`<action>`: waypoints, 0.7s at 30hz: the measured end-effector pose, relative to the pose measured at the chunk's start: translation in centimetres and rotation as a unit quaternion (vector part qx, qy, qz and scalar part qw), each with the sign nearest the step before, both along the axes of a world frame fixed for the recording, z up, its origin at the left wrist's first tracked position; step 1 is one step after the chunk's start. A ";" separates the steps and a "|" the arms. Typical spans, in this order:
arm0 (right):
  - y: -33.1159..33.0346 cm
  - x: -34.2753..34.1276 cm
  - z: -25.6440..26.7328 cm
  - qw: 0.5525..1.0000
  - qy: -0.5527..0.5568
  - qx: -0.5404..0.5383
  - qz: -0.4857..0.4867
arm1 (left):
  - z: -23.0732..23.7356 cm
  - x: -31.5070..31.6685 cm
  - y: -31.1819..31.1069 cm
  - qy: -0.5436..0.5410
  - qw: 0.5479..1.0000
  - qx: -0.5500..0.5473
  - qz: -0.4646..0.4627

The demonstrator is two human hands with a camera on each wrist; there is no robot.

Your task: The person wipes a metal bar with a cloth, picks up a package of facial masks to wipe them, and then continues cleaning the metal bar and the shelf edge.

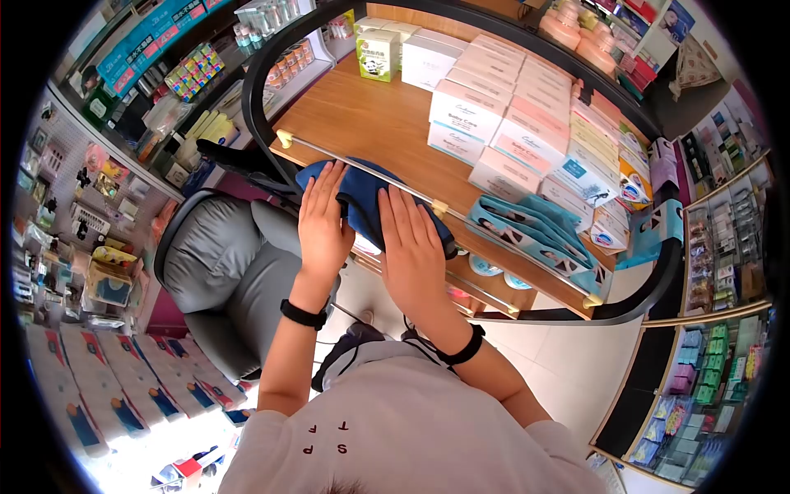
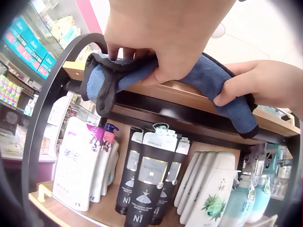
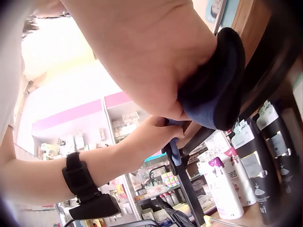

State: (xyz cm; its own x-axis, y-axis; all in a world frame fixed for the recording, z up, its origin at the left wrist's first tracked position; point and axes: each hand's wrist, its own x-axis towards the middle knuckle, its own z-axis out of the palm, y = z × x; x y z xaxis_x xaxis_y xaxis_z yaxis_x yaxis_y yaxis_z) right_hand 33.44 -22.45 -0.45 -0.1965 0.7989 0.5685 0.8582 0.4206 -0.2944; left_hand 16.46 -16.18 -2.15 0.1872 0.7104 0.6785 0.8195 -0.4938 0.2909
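Note:
A dark blue cloth with black edging [image 1: 360, 196] lies folded over the front edge of the wooden shelf [image 1: 346, 115], by its thin metal rail. My left hand [image 1: 323, 221] lies on its left part, fingers extended forward in the head view. To the right, my right hand [image 1: 411, 255] has its fingers laid over the same cloth. From below, in the left wrist view, the cloth [image 2: 241, 116] wraps the shelf edge, and the right thumb [image 2: 227, 92] presses its underside. The left hand [image 2: 163, 35] holds it with thumb and fingers around the edge.
White and pink boxes [image 1: 469, 107] and blue patterned packs [image 1: 527, 230] stand on the top shelf. Black tubes [image 2: 151, 177] and white bottles [image 2: 73, 161] fill the shelf below. A grey armchair [image 1: 214, 263] sits at left; black curved frame bars [image 1: 255, 90] bound the rack.

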 end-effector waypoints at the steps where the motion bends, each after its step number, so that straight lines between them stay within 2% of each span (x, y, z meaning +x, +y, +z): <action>1: -0.8 0.7 0.2 1.000 -0.002 -0.001 -0.004 | 0.1 0.6 -0.5 -0.002 1.000 -0.001 -0.004; 7: -5.1 5.2 0.6 0.999 -0.023 -0.034 0.010 | 0.4 4.4 -3.5 -0.028 0.997 -0.020 -0.067; 12: -7.4 7.7 0.1 0.998 -0.014 -0.057 -0.031 | -0.1 7.6 -5.7 -0.039 0.994 -0.007 -0.101; 21: -6.5 6.1 -1.0 0.998 -0.006 -0.039 -0.050 | -0.4 5.0 -4.8 0.013 0.993 -0.014 -0.120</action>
State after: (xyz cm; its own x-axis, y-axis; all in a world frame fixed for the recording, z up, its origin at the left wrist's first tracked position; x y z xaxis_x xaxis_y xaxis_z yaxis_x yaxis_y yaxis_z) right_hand 39.54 -28.90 -1.47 -0.1203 0.8570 0.5011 0.8983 0.3088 -0.3125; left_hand 21.46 -20.96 -2.58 0.3701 0.6624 0.6514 0.6867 -0.6673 0.2884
